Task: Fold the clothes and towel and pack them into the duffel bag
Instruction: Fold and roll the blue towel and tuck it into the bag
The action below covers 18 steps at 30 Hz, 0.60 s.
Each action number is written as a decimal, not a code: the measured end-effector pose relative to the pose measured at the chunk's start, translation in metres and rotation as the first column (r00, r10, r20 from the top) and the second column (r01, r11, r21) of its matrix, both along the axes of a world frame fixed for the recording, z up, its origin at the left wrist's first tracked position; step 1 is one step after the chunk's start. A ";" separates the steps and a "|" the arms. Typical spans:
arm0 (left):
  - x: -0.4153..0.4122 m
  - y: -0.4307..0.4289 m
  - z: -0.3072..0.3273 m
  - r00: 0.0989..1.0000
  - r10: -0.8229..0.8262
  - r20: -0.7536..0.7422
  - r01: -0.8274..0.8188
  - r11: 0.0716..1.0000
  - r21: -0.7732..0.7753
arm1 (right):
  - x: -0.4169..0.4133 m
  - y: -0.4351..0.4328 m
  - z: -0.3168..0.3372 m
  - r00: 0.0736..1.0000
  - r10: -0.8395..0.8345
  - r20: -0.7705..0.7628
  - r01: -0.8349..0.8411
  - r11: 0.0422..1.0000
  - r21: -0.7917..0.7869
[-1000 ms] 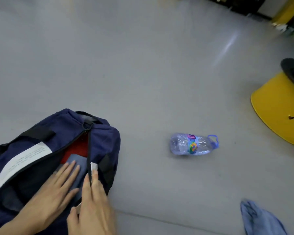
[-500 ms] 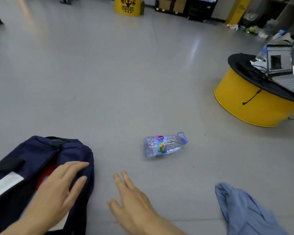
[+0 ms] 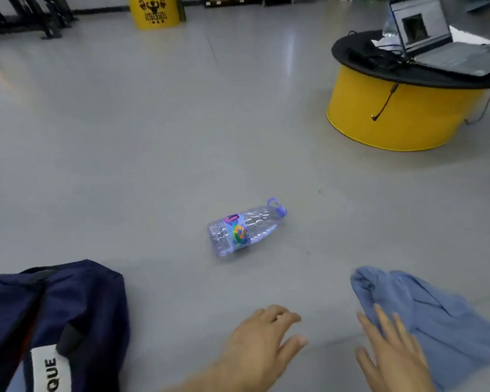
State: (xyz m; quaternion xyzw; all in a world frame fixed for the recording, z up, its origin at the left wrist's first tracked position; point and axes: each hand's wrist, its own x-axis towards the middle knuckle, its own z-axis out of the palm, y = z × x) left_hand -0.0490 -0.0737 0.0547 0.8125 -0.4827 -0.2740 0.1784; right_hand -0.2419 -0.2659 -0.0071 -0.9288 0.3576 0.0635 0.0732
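Note:
A navy duffel bag [image 3: 77, 312] lies on the grey floor at the lower left, its zip open and a strip of red cloth showing inside. A crumpled light blue garment [image 3: 436, 315] lies on the floor at the lower right. My right hand [image 3: 393, 355] reaches over the garment's left edge with fingers straight and spread. My left hand [image 3: 263, 343] hovers over bare floor between bag and garment, fingers loosely curled, holding nothing.
A clear plastic water bottle [image 3: 245, 226] with a colourful label lies on its side ahead of my hands. A round yellow table [image 3: 402, 117] with a black top and a laptop [image 3: 441, 43] stands at the far right. A yellow bin [image 3: 154, 12] is far back.
Both hands have left the duffel bag and moved right across the floor. My right hand now reaches the blue garment. The view has swung up and to the right.

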 end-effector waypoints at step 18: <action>-0.061 -0.063 -0.061 0.989 0.059 -0.136 -0.052 0.997 0.054 | -0.043 -0.064 -0.053 0.924 -0.355 0.145 0.314 0.917 0.244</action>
